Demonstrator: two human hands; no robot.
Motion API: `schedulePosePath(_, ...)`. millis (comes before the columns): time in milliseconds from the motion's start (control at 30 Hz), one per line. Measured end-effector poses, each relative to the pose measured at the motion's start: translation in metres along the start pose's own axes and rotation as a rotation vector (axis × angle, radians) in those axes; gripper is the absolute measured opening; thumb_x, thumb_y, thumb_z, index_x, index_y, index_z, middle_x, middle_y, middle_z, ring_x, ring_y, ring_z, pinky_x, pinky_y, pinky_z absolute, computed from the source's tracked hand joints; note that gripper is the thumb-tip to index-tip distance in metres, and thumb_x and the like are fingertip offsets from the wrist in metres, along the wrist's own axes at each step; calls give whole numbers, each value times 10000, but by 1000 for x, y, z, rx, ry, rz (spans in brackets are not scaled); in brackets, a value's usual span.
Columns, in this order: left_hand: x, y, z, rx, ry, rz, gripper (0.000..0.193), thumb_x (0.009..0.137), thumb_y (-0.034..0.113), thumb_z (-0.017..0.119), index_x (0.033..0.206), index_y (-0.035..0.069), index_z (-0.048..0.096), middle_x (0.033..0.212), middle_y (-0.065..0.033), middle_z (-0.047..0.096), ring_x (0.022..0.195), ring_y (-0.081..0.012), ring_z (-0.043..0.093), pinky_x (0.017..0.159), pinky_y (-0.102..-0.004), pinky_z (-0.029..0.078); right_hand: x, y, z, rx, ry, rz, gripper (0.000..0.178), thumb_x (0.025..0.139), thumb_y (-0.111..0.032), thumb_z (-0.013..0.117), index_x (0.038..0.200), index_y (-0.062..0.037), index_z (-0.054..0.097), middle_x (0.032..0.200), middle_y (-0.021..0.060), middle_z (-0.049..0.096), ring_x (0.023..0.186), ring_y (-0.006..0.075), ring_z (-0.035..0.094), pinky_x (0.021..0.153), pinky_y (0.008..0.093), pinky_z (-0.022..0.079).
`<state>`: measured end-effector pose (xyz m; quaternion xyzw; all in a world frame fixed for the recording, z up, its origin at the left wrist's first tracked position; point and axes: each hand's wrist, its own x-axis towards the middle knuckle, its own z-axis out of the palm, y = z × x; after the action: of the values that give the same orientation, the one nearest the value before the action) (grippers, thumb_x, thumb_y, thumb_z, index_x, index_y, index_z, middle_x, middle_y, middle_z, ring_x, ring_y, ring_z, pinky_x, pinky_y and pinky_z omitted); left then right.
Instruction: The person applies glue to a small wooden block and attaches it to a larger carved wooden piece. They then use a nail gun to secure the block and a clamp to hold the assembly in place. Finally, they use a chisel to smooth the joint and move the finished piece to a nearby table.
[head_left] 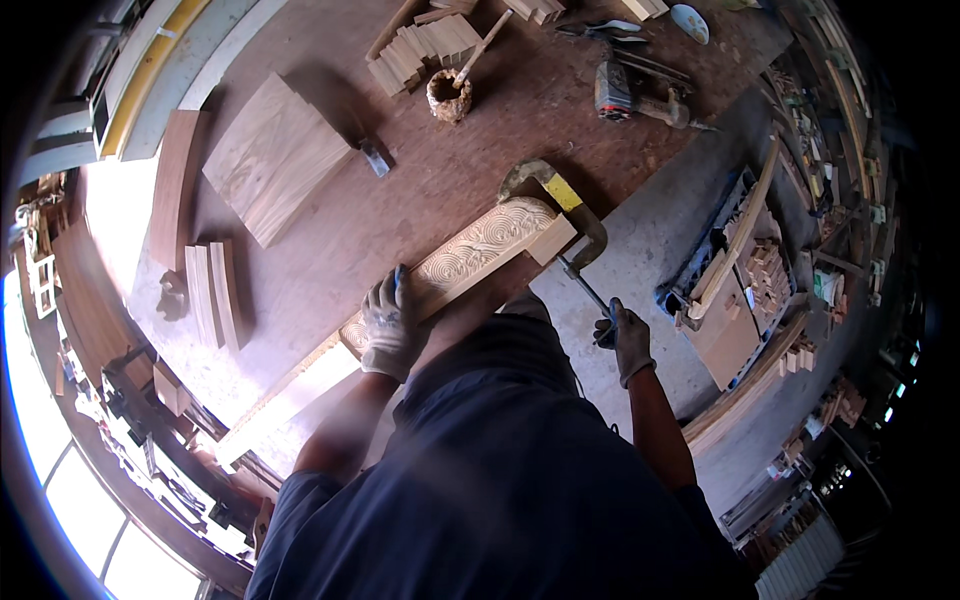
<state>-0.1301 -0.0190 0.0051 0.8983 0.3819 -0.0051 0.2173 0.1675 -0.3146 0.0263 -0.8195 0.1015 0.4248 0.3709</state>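
We see the carved wooden board (pixel 470 250) slanting across the near edge of the workbench (pixel 420 190), its face covered in swirling relief. The gloved left hand (pixel 390 325) lies over its lower portion, fingers extended across the carving; we cannot tell whether they merely rest there or grip the edge. At the board's upper right end, a C-clamp (pixel 563 193) with a yellow band reaches around the board and the bench edge. We find the gloved right hand (pixel 630 345) below it, beyond the bench edge, its fingers curled around the lower end of the clamp's screw rod (pixel 588 287).

Farther back on the bench, we notice a crusted pot (pixel 449 100) with a brush (pixel 483 48) standing tilted in it, just beside stacked wooden blocks (pixel 425 50). A power tool (pixel 614 92) lies to their right. On the left, we see a flat wooden panel (pixel 275 165) and, near it, two pale strips (pixel 214 292).
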Motion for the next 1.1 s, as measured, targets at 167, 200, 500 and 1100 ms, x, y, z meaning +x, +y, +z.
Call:
schedulePosePath(167, 5, 5, -7, -32, -47, -26, 1059, 748, 407, 905, 1566, -3, 372, 1457, -250, 521, 1284, -471, 490, 1107, -585, 392, -1, 4, 0, 111, -1, -24, 530, 1051, -508, 619, 996, 16, 677, 825, 139, 753, 639, 166, 715, 608, 301, 591)
schedulePosePath(200, 5, 5, -8, -34, -51, -27, 1060, 743, 402, 911, 1562, -5, 375, 1450, -252, 524, 1281, -473, 491, 1104, -583, 397, -2, 4, 0, 130, 0, -19, 526, 1051, -502, 620, 999, 18, 677, 826, 141, 753, 640, 169, 716, 608, 303, 592)
schedulePosePath(500, 9, 10, -37, -79, -130, -7, 1046, 718, 372, 942, 1527, -25, 411, 1381, -273, 563, 1235, -479, 517, 1066, -573, 442, -24, -7, -6, 278, 42, -60, 445, 1034, -413, 677, 894, 9, 678, 752, 143, 733, 591, 195, 699, 566, 316, 578)
schedulePosePath(1100, 69, 22, -114, -824, -741, 75, 633, 873, 297, 874, 1366, -25, 641, 1101, -74, 716, 990, -150, 664, 867, -322, 551, -112, -143, -33, 394, -62, -860, 646, 1110, -600, 369, 953, -28, 625, 819, 110, 674, 715, 210, 693, 670, 342, 584)
